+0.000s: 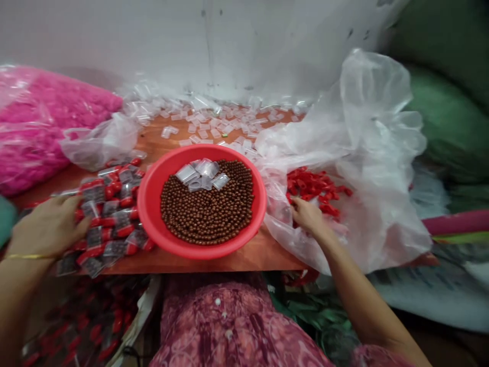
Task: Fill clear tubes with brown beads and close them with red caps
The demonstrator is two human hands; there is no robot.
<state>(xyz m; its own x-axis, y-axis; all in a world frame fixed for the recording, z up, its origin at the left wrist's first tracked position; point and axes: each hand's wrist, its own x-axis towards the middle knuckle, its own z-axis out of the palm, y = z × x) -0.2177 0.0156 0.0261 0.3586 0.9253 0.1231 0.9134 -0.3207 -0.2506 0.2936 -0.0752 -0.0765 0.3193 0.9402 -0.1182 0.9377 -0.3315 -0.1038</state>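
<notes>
My left hand [49, 224] lies over a pile of small clear containers with red caps [114, 219], thumb and fingers apart. Inside the mouth of a translucent plastic bag, my right hand [307, 215] is closed at the edge of a heap of loose red caps [317, 186]; what its fingertips hold is hidden by blur. Between the hands stands a red basin [202, 251] with small round brown beads [206, 216]. Several empty clear containers [202, 173] lie on top of the beads.
Loose clear containers [214, 125] are scattered along the back of the orange table [160, 137]. A bag of pink pieces [49, 122] is at the left. The translucent plastic bag [382, 153] spreads over the right side. More red-capped containers [84, 326] are below the table edge.
</notes>
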